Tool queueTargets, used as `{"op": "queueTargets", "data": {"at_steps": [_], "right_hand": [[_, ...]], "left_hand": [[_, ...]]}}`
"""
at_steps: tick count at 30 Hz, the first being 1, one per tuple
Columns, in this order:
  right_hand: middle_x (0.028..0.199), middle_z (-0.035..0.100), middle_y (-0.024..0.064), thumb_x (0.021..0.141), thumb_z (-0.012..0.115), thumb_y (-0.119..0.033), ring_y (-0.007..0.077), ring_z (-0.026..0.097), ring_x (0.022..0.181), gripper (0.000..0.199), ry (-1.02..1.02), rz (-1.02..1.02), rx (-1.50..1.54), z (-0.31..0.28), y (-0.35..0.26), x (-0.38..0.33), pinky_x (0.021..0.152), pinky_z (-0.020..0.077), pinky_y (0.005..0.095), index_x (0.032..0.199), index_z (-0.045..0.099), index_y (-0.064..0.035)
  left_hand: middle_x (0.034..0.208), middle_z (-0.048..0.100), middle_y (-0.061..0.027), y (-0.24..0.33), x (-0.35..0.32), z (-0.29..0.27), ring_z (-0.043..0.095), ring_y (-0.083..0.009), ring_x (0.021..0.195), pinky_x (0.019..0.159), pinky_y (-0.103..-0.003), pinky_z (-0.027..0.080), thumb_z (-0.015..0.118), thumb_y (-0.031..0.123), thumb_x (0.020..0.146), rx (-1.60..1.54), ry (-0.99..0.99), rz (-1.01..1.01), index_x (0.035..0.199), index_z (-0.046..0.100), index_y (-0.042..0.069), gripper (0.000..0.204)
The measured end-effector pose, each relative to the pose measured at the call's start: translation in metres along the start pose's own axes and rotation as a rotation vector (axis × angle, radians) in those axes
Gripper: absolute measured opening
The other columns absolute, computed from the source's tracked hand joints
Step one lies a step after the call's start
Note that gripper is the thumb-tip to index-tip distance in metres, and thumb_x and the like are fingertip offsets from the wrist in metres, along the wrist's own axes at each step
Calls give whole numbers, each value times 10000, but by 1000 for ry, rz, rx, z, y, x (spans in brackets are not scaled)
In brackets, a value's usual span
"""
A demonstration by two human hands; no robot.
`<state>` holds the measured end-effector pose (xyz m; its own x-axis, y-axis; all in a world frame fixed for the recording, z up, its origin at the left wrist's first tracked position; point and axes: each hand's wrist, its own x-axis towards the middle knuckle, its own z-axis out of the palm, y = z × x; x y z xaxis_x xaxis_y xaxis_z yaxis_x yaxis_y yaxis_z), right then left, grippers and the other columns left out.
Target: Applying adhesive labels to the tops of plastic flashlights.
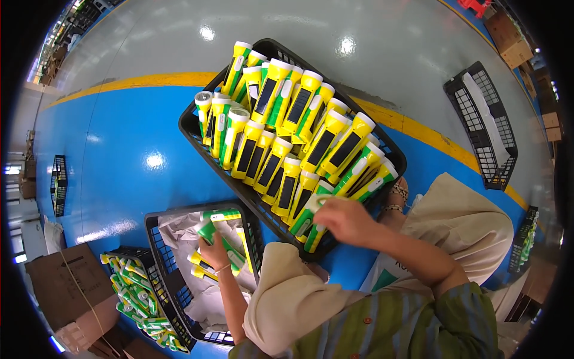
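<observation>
My left hand (213,252) is over a paper-lined black crate (152,224) at the lower left, its fingers closed round a green flashlight (206,228). Several yellow-and-green flashlights lie on the paper around that hand. My right hand (347,221) is at the near edge of a large black crate (391,157). Between its fingertips is a pale ring-shaped piece (317,202), partly hidden by the hand. Upright flashlights (275,161), yellow and green with white heads and dark panels, fill the large crate in rows.
A crate heaped with green-and-yellow flashlight parts (134,287) stands at the far lower left, beside a cardboard box (72,281). Another black crate (478,122) holding a white sheet is at right on the grey floor. A yellow line (143,82) separates blue floor from grey.
</observation>
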<state>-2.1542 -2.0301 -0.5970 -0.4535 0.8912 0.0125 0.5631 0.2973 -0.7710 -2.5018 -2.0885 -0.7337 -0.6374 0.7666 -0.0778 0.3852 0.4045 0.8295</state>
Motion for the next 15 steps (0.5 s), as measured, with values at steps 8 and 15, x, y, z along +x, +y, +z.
{"op": "queueTargets", "data": {"at_steps": [8,15], "right_hand": [[729,566,104,793,614,-82,283,575,668,42,241,107,62,-32,28,8,571,450,352,827,618,-58],[728,578,104,798,610,-72,275,571,654,44,237,138,51,-39,26,1,578,444,335,837,619,-53]], "left_hand": [[1014,538,-168,39,-48,82,470,-364,955,847,-450,368,752,146,641,233,-174,507,1082,523,1,518],[997,578,-166,124,-109,143,560,-315,926,791,-369,450,777,268,655,549,-1067,660,1151,456,5,647]]}}
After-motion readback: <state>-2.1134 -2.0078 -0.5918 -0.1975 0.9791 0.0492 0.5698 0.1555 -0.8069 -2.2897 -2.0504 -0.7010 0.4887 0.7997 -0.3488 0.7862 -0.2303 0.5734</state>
